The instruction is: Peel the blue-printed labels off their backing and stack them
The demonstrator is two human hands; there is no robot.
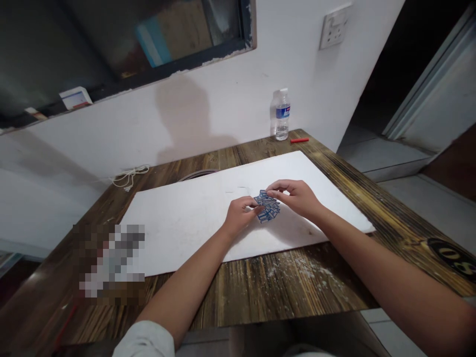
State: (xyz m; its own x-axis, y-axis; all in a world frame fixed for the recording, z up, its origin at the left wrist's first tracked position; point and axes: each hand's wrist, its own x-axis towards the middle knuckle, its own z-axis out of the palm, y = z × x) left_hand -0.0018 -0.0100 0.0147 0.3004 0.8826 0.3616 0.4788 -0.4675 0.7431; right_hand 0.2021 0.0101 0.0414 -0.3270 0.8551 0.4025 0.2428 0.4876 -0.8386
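Left hand [238,215], right hand [297,197]: pinching blue-patterned piece [270,210]
Wooden surface [238,297]: carrying white board [178,223]
Wall [241,89]: rising behind water bottle [282,116]

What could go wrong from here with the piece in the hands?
The blue openwork piece looks thin, so it might bend or tear between the left hand, pinching its left side, and the right hand, at its upper edge. If it slips, it would probably drop onto the white board just below. Separately, the red stick near the table's far right corner could roll off if bumped.
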